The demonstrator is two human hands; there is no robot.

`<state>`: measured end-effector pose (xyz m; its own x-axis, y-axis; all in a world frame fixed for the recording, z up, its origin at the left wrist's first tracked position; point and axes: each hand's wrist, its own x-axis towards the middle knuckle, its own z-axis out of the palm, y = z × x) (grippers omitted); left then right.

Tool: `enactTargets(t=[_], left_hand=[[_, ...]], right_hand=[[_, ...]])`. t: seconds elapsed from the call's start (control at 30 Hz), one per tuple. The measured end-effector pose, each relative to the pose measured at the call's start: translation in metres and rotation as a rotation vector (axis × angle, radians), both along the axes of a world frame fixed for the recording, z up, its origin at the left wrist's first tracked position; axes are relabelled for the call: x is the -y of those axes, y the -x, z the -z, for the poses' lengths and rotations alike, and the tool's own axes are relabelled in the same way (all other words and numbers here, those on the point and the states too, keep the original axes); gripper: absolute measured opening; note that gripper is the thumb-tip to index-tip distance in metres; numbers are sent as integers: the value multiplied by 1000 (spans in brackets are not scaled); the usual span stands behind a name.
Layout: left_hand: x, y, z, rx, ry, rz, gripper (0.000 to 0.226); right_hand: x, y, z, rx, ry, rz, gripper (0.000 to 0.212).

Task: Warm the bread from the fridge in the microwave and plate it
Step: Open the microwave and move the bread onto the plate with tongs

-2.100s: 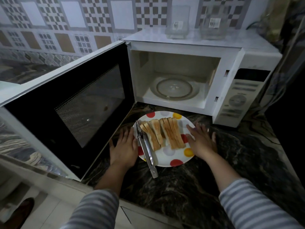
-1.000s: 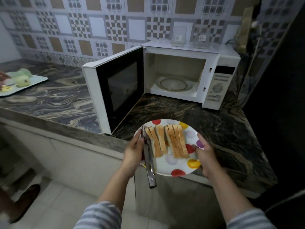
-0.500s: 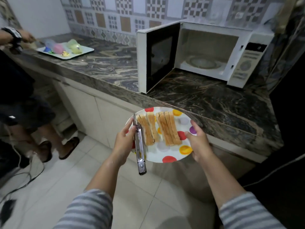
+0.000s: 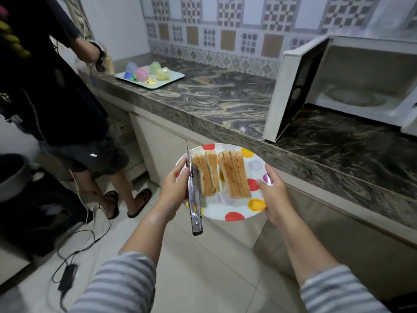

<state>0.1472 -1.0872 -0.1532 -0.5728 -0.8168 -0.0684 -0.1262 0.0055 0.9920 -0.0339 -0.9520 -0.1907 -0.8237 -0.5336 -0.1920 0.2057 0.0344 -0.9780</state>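
A white plate (image 4: 234, 211) with coloured dots carries several slices of bread (image 4: 221, 175) standing on edge in two groups. Metal tongs (image 4: 195, 204) lie along the plate's left side, their handle sticking out past the rim toward me. My left hand (image 4: 173, 188) grips the plate's left rim, thumb pressing on the tongs. My right hand (image 4: 274, 193) grips the right rim, thumb on top. I hold the plate in the air above the floor, off the counter. The white microwave (image 4: 365, 86) stands at the right with its door (image 4: 293, 91) wide open and its inside empty.
The marbled counter (image 4: 221, 102) runs from left to right in front of me. A white tray (image 4: 171, 80) with pastel containers sits at its far left. Another person (image 4: 56, 98) stands at the left by the counter. Cables (image 4: 74, 256) lie on the tiled floor.
I lifted the plate off the counter with both hands, stepped back and turned left. The microwave has slid to the right of the view and the other person has come into view.
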Motion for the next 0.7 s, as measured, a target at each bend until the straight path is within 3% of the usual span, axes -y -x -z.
enactTargets(t=[0.33, 0.5, 0.7], left_hand=[[119, 16, -27, -66, 33, -21, 34], [181, 70, -29, -77, 38, -2, 39], [252, 161, -29, -112, 0, 60, 35]], right_hand=[[119, 12, -39, -74, 27, -35, 57], [172, 57, -49, -111, 35, 25, 48], [235, 138, -53, -132, 4, 144, 58]])
